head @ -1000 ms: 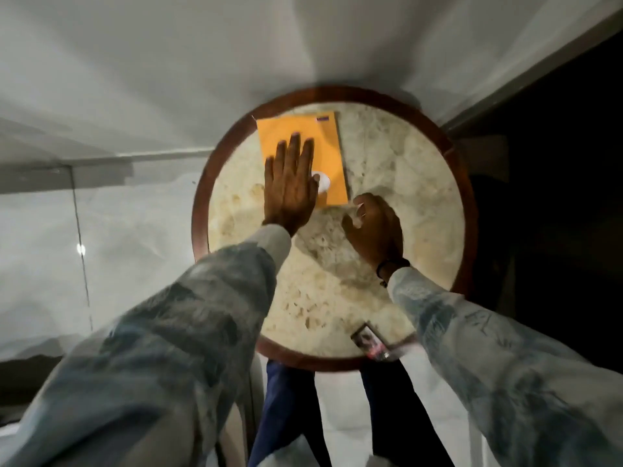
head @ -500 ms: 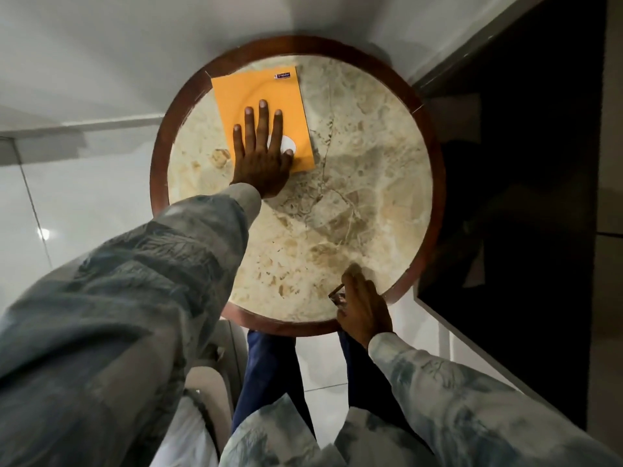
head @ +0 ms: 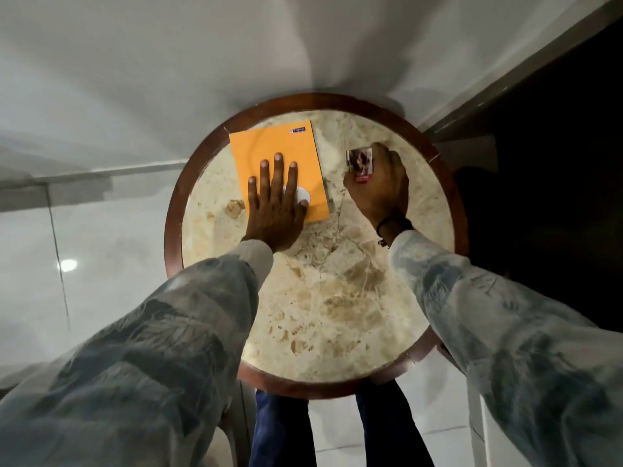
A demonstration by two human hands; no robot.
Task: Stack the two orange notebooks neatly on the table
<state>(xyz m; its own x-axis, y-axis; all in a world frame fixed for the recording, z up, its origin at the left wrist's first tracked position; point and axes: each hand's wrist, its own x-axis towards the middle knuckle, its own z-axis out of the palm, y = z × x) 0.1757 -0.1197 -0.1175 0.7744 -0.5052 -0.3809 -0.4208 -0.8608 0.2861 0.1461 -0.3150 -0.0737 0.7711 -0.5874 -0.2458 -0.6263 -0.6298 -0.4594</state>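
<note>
An orange notebook lies flat at the far left of the round marble table; only one orange cover shows, and whether a second lies under it I cannot tell. My left hand rests palm-down on its near end, fingers spread. My right hand is to the right of the notebook, fingers closed on a small printed card box held just above or on the tabletop.
The table has a dark wooden rim. White tiled floor surrounds it on the left and far side. A dark panel stands to the right. My legs in blue trousers are under the near edge.
My right hand went to the near table edge, took the small card box and carried it up to the far right beside the notebook. My left hand stayed flat on the notebook.
</note>
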